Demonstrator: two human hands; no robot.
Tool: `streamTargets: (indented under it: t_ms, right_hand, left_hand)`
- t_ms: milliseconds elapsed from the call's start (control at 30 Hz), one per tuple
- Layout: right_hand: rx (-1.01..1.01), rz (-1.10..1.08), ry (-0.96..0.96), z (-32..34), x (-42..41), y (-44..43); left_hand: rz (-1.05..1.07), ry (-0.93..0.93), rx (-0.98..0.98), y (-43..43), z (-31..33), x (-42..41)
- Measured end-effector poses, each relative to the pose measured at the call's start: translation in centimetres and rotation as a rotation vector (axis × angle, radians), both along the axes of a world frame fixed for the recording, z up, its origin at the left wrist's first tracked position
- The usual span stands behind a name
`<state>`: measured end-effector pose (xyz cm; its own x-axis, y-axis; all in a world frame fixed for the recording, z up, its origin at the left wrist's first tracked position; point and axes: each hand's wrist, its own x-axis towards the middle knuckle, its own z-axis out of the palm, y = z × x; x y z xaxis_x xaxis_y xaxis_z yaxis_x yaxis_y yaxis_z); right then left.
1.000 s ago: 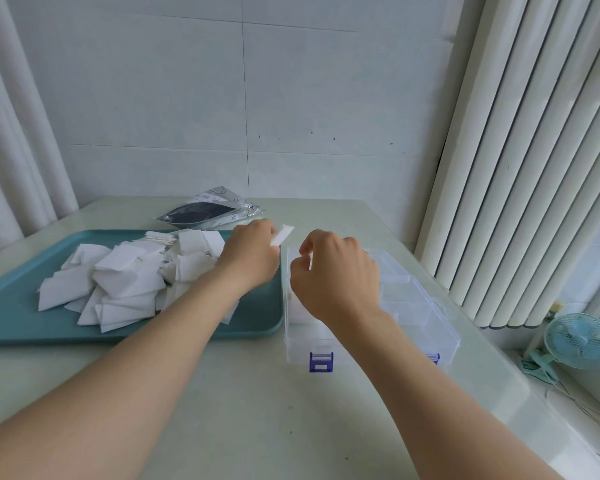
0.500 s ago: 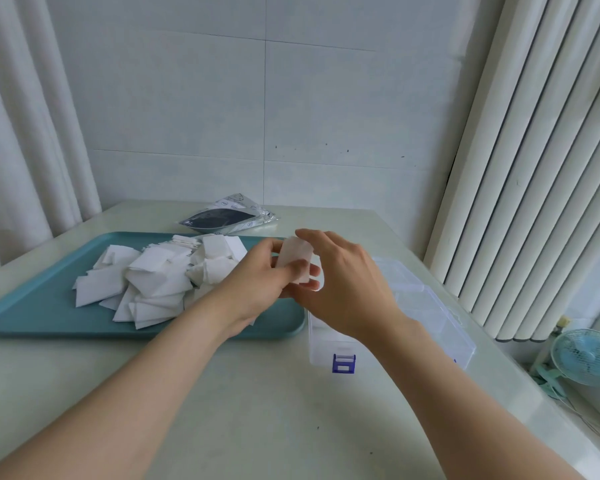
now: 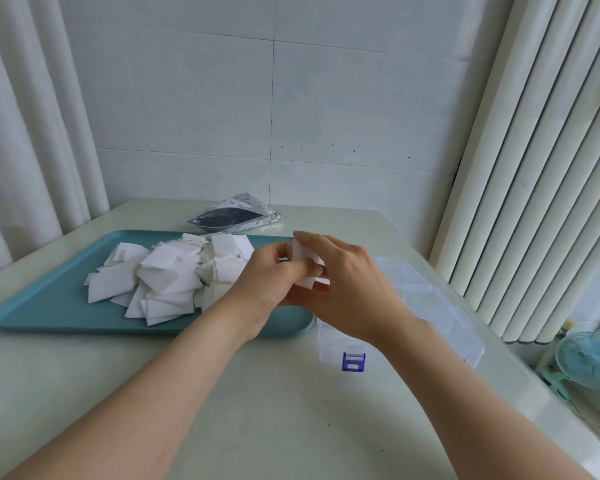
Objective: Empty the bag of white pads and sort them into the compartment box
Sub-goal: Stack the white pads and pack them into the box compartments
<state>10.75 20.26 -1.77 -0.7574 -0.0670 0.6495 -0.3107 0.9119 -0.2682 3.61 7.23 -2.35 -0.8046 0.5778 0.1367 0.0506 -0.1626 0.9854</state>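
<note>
Both hands, left (image 3: 267, 275) and right (image 3: 347, 285), pinch 1 pad (image 3: 307, 268) over the tray's (image 3: 49, 313) right end. Pads (image 3: 167, 278) heap in the tray; box (image 3: 430, 306) right, bag (image 3: 232, 216) far.

near-left part of clear compartment box (image 3: 440, 306) behind right hand (image 3: 352, 289), held white pad (image 3: 307, 268) mostly covered by fingers, fan (image 3: 591, 358) cut by right edge, bag (image 3: 234, 216) print unreadable
</note>
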Motion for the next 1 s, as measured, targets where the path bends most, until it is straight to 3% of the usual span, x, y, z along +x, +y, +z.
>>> streamTargets:
  t_ms: [267, 533, 733, 867, 933, 1000]
  right_hand:
    - [-0.023, 0.070, -0.029, 0.5, 0.6, -0.3]
    - [-0.043, 0.067, -0.018, 1.0, 0.8, 0.6]
    - [-0.343, 0.079, -0.116, 2.0, 1.0, 1.0]
    - [-0.465, 0.181, -0.214, 2.5, 1.2, 1.7]
    - [-0.599, 0.173, -0.147, 2.5, 1.0, 2.4]
    - [-0.667, 0.034, -0.044, 2.3, 0.5, 3.3]
  left_hand:
    - [-0.146, -0.133, -0.020, -0.1, 0.2, 0.1]
    - [-0.127, 0.022, -0.061, -0.1, 0.3, 0.5]
    - [-0.146, 0.299, -0.172, 0.0, 0.2, 0.7]
    - [-0.046, 0.317, -0.161, 0.5, -0.1, 0.9]
    - [0.033, 0.338, -0.161, 0.8, -0.3, 0.9]
    - [0.149, 0.348, -0.195, 1.1, -0.7, 0.5]
